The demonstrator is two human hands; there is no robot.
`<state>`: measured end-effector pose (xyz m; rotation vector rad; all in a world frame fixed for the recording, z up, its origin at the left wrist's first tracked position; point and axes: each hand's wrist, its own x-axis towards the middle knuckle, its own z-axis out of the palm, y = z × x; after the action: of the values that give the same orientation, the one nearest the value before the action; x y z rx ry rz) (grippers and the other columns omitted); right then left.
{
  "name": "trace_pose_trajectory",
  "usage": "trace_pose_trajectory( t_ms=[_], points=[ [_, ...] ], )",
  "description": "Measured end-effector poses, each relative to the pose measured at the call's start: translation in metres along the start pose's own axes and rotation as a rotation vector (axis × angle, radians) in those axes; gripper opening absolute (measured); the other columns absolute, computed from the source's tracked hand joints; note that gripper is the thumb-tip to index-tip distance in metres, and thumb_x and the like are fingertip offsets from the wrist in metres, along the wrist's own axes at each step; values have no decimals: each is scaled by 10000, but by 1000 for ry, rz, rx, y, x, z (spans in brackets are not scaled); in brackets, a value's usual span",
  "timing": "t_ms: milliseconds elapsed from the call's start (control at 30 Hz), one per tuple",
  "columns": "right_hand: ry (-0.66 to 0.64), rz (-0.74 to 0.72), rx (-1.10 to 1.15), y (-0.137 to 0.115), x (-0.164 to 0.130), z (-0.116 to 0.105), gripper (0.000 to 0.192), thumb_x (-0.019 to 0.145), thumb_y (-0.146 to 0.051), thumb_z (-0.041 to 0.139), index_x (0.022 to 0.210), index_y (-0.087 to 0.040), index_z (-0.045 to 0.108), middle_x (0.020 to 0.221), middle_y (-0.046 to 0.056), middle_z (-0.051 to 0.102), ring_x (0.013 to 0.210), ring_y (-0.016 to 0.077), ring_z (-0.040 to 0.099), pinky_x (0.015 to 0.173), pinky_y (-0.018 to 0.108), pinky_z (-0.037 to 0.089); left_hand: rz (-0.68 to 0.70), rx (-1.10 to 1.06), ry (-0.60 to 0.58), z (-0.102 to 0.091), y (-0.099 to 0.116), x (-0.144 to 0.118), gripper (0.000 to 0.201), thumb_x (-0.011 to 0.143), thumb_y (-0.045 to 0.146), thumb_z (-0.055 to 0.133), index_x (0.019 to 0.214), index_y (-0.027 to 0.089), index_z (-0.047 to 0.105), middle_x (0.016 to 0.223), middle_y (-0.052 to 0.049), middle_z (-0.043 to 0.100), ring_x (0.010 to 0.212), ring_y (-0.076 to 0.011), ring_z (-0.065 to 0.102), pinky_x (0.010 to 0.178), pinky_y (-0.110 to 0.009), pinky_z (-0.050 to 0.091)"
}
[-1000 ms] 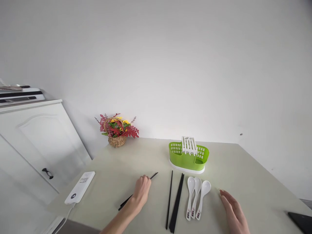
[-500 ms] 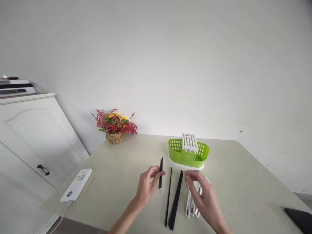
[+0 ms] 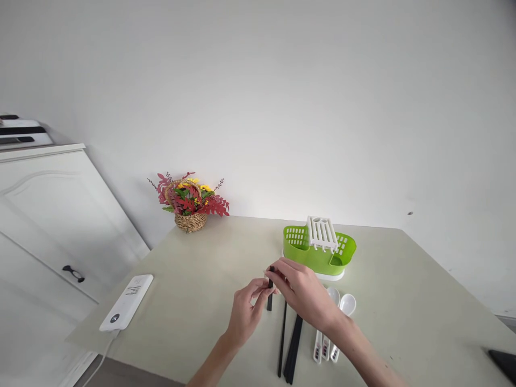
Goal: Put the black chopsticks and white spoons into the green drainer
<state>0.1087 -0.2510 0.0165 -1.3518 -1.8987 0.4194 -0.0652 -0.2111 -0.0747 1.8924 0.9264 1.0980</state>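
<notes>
From where I stand, the right hand (image 3: 302, 293) is what has changed most: a moment ago it was over the spoons (image 3: 347, 305), and now it has crossed to meet the left hand (image 3: 246, 313) just below the middle of the frame. Both are now at the same dark chopsticks (image 3: 270, 302), which a second ago lay slanted under the left hand alone, further left on the table (image 3: 193, 301). They now stand steeply, their lower ends showing under the left fingers. The left thumb and fingertips pinch them around the middle; the right thumb and fingers look closed around the top, though the knuckles hide much of that hold. So the work has gone from one hand's lifting to two hands' handling, and I judge that the sticks are being evened up.

A single chopstick (image 3: 281, 349) and a dark bundle (image 3: 293, 349) lie at the lower centre, apart from the held ones. The spoons lie right of them, partly hidden by the right arm. Behind the hands, right of centre, sits the green basket (image 3: 318, 262).
</notes>
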Motion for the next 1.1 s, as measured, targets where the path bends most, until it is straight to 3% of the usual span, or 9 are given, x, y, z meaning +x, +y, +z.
trace_pose_trajectory(
  t_ms=[233, 600, 767, 1100],
  points=[
    [26, 13, -51, 9, 0, -3, 288, 1067, -364, 417, 866, -251, 590, 837, 3, 667, 672, 146, 588, 650, 278, 452, -36, -19, -50, 6, -12, -1, 247, 1006, 431, 558, 1043, 216, 673, 999, -62, 792, 939, -219, 770, 836, -295, 620],
    [8, 3, -81, 11, 2, -5, 342, 1070, -417, 397, 831, -253, 580, 794, 7, 663, 638, 149, 577, 627, 280, 452, -163, -44, -182, 9, -49, -18, 276, 995, 447, 580, 969, 206, 713, 999, -74, 796, 952, -223, 766, 840, -297, 621],
    [-4, 5, -90, 6, 7, -4, 331, 1066, -403, 407, 829, -255, 583, 795, 11, 670, 640, 153, 589, 622, 275, 455, -220, -126, -249, 3, -53, -18, 285, 981, 457, 609, 928, 200, 718, 970, -70, 792, 957, -229, 768, 860, -318, 623],
    [-67, -13, -156, 1, 13, -13, 293, 1064, -393, 414, 916, -269, 634, 839, 2, 708, 674, 166, 627, 626, 292, 431, -227, -176, -247, 4, -57, -19, 291, 961, 464, 649, 979, 196, 758, 994, -68, 795, 965, -231, 762, 908, -336, 608]
  ],
)
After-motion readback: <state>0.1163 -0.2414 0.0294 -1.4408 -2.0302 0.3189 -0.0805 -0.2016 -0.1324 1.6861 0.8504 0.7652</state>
